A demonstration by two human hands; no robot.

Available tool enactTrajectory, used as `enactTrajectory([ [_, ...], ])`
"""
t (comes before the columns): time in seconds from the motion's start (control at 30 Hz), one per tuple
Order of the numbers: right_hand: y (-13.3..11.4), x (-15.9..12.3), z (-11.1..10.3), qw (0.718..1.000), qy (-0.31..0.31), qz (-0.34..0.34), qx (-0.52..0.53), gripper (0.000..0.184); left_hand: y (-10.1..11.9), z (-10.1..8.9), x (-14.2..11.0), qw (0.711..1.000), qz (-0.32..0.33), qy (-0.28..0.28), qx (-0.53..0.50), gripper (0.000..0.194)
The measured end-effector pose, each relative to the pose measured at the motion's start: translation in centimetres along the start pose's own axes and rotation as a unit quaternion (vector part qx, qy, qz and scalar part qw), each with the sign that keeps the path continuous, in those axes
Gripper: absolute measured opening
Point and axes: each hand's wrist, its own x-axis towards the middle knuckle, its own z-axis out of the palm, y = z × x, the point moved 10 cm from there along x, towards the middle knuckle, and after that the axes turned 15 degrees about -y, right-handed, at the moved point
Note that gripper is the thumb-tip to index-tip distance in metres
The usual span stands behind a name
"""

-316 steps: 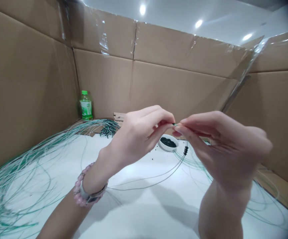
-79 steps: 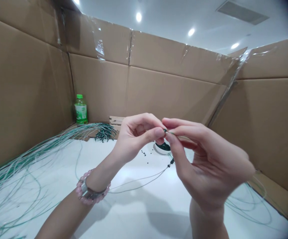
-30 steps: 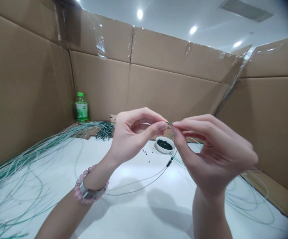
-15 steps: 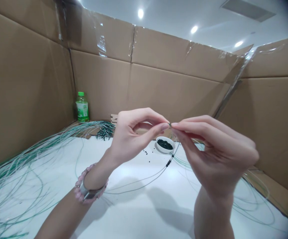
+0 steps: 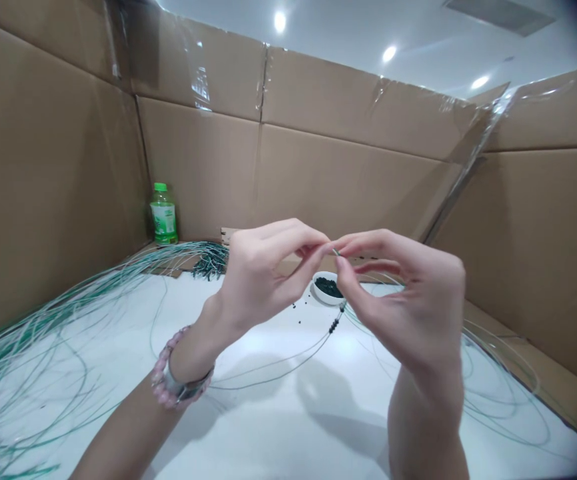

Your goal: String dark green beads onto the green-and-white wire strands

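My left hand (image 5: pixel 263 273) and my right hand (image 5: pixel 398 293) meet in the air above the table, their fingertips pinching a thin cord with a tiny bead (image 5: pixel 336 252) at its end. The small item is mostly hidden by my fingers. Below my right hand, several dark beads (image 5: pixel 335 325) sit on the hanging cord, whose two grey strands (image 5: pixel 278 367) curve away over the table. A small white bowl (image 5: pixel 327 289) of dark beads stands just beneath my hands, and a few loose beads (image 5: pixel 298 313) lie beside it.
A large tangle of green-white cords (image 5: pixel 28 373) spreads over the table's left side, with more loops at right. Cardboard walls (image 5: pixel 348 180) surround the white table (image 5: pixel 268 427). A green-capped bottle (image 5: pixel 163 215) stands in the far left corner. A pink bead bracelet (image 5: pixel 178 383) circles my left wrist.
My hands have drawn closer together, and my right hand has turned and curled its fingers in. The view has tilted slightly.
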Motion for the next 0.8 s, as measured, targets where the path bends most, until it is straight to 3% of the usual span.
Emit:
enactTrajectory([
  [0.13, 2.4, 0.4, 1.8, 0.987, -0.146, 0.06, 0.02, 0.011, -1.0, 1.1, 0.1, 1.0, -0.02, -0.022, -0.002, 0.01],
  [0.37, 2.9, 1.2, 1.3, 0.993, -0.056, 0.031, 0.102, 0.008, -4.3, 3.9, -0.2, 0.978, -0.098, -0.051, -0.177, 0.012],
  [0.5, 3.5, 1.4, 1.6, 0.995, -0.07, 0.032, 0.061, 0.01, -8.5, 7.9, -1.1, 0.938, -0.161, -0.122, -0.282, 0.029],
  [0.57, 3.7, 1.4, 1.5, 0.996, -0.072, 0.032, 0.032, 0.009, -11.5, 11.1, -2.9, 0.928, -0.214, -0.207, -0.225, 0.033],
  [0.63, 3.5, 1.4, 1.4, 0.997, -0.075, 0.025, 0.012, 0.009, -15.1, 15.0, -6.5, 0.89, -0.288, -0.35, -0.059, 0.023],
  [0.7, 3.1, 1.4, 1.4, 0.996, -0.085, 0.021, 0.008, 0.009, -17.8, 17.3, -9.8, 0.86, -0.324, -0.393, -0.014, 0.015],
  [0.8, 2.7, 1.2, 1.6, 0.995, -0.099, 0.021, 0.02, 0.009, -19.7, 19.5, -13.9, 0.834, -0.347, -0.429, 0.009, 0.015],
])
